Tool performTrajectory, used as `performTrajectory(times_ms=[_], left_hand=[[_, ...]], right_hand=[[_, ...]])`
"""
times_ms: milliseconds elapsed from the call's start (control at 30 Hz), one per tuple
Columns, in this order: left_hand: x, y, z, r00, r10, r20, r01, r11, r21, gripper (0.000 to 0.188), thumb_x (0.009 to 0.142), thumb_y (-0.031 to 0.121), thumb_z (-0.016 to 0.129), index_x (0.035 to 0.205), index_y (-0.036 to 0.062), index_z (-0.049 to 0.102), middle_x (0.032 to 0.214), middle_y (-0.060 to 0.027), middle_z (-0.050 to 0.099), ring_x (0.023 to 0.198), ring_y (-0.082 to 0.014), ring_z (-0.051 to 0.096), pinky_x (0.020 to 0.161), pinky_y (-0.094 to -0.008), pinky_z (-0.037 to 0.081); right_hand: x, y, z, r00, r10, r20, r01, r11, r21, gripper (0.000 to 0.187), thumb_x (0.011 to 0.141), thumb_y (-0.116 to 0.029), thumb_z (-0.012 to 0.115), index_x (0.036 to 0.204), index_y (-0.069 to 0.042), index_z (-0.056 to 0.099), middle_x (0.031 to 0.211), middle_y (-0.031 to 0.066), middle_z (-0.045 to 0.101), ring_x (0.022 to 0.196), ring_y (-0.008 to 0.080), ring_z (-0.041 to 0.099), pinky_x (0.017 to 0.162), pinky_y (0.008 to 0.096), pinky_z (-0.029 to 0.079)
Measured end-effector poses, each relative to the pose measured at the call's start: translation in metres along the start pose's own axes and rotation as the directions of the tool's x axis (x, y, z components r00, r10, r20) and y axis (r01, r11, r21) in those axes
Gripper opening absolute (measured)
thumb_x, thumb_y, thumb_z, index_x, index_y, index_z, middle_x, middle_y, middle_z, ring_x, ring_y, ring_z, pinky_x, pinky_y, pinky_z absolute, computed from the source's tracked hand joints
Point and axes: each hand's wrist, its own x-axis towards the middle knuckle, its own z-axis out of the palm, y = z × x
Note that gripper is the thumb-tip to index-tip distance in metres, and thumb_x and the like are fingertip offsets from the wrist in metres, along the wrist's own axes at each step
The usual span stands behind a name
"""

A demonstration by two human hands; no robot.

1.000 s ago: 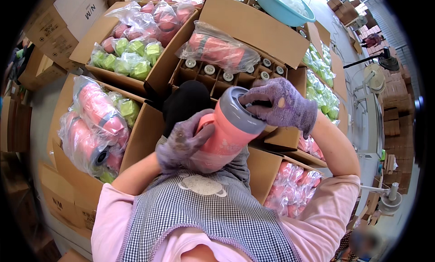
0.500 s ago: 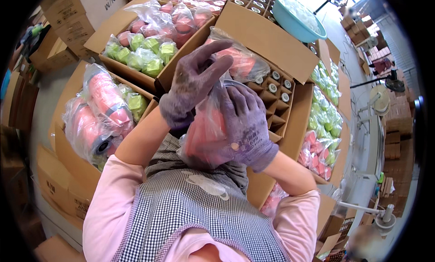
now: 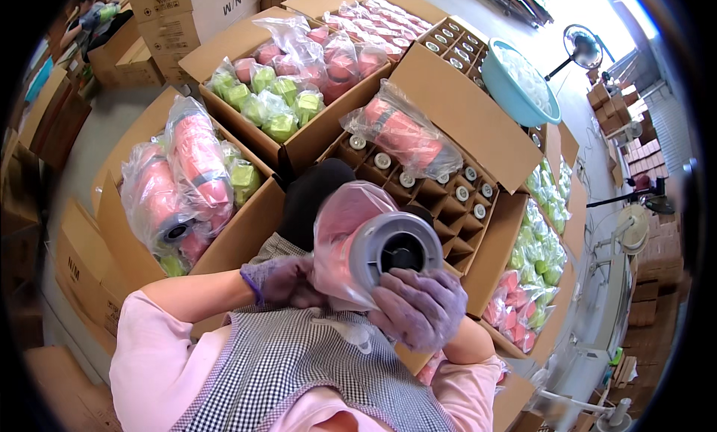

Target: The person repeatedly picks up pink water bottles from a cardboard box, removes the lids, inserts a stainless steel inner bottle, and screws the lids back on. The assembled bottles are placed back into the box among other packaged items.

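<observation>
Whereas the left hand (image 3: 287,280) was raised over the pink cup (image 3: 342,266) half a second earlier, it is now lowered to the cup's left side, fingers curled beside the plastic bag (image 3: 355,208); whether they grip cannot be told. The right hand (image 3: 418,305) has shifted from the cup's side and is clamped on its grey end (image 3: 429,245), which now faces the camera. The cup is held tilted above the lap, in front of the divided carton (image 3: 454,227). A bagged cup (image 3: 403,133) remains on that carton.
</observation>
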Motion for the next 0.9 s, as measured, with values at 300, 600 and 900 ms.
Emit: performTrajectory(times_ms=[300,600,900], left_hand=[[0.032,0.136,0.042,0.792,0.609,0.041,-0.597,0.787,-0.152,0.043,0.098,0.017,0.06,0.138,0.0028,0.052,0.129,-0.0119,0.065,0.114,-0.0253,0.066,0.1,-0.0444,0.056],[0.095,0.429,-0.052,-0.229,0.973,-0.013,-0.522,-0.112,0.846,0.039,0.083,0.005,0.061,0.122,0.0057,0.059,0.099,-0.0079,0.068,0.094,-0.024,0.069,0.08,-0.0346,0.056],[0.236,0.434,-0.13,0.225,0.974,-0.019,0.676,-0.143,0.723,0.063,0.096,0.042,0.048,0.144,0.0021,0.04,0.143,-0.0329,0.043,0.124,-0.041,0.054,0.102,-0.0502,0.044]], right_hand=[[0.031,0.088,0.044,0.784,0.218,-0.581,-0.255,0.967,0.018,0.02,0.095,-0.022,0.063,0.097,-0.002,0.063,0.09,0.0103,0.068,0.078,0.0308,0.066,0.083,0.0423,0.051],[0.022,0.355,0.385,0.065,0.941,0.332,-0.627,-0.22,0.747,0.028,0.095,-0.014,0.058,0.12,-0.002,0.061,0.1,0.0119,0.067,0.087,0.0226,0.066,0.076,0.0363,0.055],[0.1,0.367,0.444,0.709,0.665,-0.235,-0.672,0.738,0.059,0.064,0.091,-0.032,0.062,0.146,-0.005,0.043,0.145,0.0292,0.044,0.134,0.0472,0.04,0.113,0.0547,0.031]])
